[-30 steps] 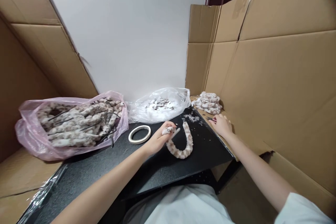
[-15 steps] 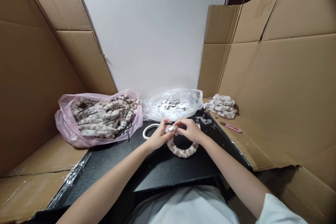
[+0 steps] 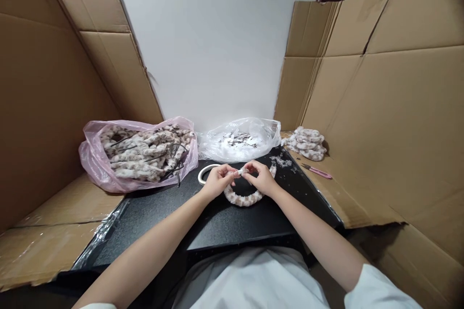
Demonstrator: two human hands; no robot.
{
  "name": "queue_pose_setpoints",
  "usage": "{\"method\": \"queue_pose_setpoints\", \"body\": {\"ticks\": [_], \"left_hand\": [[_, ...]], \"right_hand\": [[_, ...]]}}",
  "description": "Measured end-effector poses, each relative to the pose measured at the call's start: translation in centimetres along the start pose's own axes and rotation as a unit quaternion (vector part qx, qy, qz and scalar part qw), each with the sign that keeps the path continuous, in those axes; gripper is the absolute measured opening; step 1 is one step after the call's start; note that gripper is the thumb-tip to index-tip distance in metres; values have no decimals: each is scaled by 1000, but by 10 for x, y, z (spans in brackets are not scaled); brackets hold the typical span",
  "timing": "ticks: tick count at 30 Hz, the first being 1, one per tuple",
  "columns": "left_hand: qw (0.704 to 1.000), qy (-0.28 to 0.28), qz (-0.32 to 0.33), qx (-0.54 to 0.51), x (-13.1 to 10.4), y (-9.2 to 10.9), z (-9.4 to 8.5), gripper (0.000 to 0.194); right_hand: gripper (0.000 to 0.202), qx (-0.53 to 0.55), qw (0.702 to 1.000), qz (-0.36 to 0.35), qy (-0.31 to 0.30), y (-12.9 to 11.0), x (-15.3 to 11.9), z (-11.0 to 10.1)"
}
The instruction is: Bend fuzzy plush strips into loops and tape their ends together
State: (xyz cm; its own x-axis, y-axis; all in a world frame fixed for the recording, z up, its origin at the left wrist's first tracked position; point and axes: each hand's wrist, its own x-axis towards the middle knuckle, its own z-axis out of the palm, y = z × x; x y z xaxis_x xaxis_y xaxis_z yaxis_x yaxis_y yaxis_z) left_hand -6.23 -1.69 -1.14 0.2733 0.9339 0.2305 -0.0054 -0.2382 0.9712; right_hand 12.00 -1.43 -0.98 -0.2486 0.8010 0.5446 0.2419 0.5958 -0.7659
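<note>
A fluffy white-and-tan ring [image 3: 242,200], like a plush headband, hangs just over the black tabletop below my fingers. My left hand [image 3: 218,181] pinches its far side, at a small white strip [image 3: 240,172] that looks like tape. From the other side my right hand [image 3: 262,178] closes thumb and fingers on the same spot. The fingers cover most of the joint there. Beside my left hand lies a roll of white tape [image 3: 200,176], partly behind the knuckles.
A pink bag [image 3: 87,154] of fluffy strips with dark cords stands left. Behind my hands is a clear bag [image 3: 266,133] of white and dark scraps. On the right are stacked fluffy rings [image 3: 306,144] and pink-handled snips [image 3: 321,173]. Cardboard walls [image 3: 406,120] flank the black table [image 3: 155,227].
My fingertips have drawn closer around the white strip, and the ring has swung left and turned. The whole view has shifted slightly.
</note>
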Motion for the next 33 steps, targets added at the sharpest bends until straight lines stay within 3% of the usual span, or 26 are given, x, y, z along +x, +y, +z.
{"method": "queue_pose_setpoints", "body": {"ticks": [3, 6, 12, 16, 19, 22, 24, 27, 33], "left_hand": [[998, -10, -34, -53, -1, 3, 3, 35], [998, -18, -36, -57, -2, 6, 3, 40], [994, 15, 53, 91, -5, 7, 0, 25], [984, 3, 113, 139, -6, 9, 1, 22], [994, 1, 75, 80, -5, 10, 3, 24], [1000, -17, -3, -12, -4, 11, 3, 44], [997, -44, -40, -53, -3, 11, 1, 46], [991, -98, -70, -53, -2, 11, -3, 25], [987, -144, -63, -11, -2, 7, -1, 37]], "right_hand": [[14, 29, 1000, 8, -7, 0, -1, 2], [18, 77, 995, 62, -15, 1, -1, 2], [28, 174, 976, 126, -33, 1, 0, 4], [34, 216, 964, 152, -39, 3, 2, 4], [35, 225, 963, 147, -34, 4, 3, 4], [33, 217, 967, 132, -19, 4, 4, 3], [31, 206, 971, 124, -19, 4, 3, 4], [26, 189, 975, 116, -27, 4, 1, 4], [25, 169, 979, 105, -51, 4, 0, 3]]}}
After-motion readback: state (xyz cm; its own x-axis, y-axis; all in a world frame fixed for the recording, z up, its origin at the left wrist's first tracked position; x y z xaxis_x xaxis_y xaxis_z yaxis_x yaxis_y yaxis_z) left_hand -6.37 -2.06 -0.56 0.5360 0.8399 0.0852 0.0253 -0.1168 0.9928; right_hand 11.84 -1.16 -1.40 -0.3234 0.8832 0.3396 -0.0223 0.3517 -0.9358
